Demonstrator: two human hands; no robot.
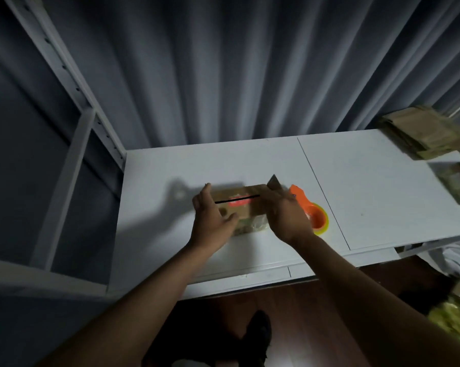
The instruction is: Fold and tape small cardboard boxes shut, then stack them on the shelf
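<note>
A small brown cardboard box (243, 205) with a red label and a dark seam along its top lies in the middle of the white table (369, 186). My left hand (210, 217) lies against the box's left end with its fingers straight. My right hand (287, 215) covers the box's right end, where one flap (274, 182) stands up; its fingertips are hidden. Just right of the box lies an orange tape dispenser (312, 211) with a yellowish roll.
A pile of flat cardboard blanks (425, 133) sits at the table's far right corner, more cardboard (459, 181) below it at the right edge. A grey metal shelf frame (72, 144) stands to the left. Grey curtains hang behind. Dark wood floor lies below.
</note>
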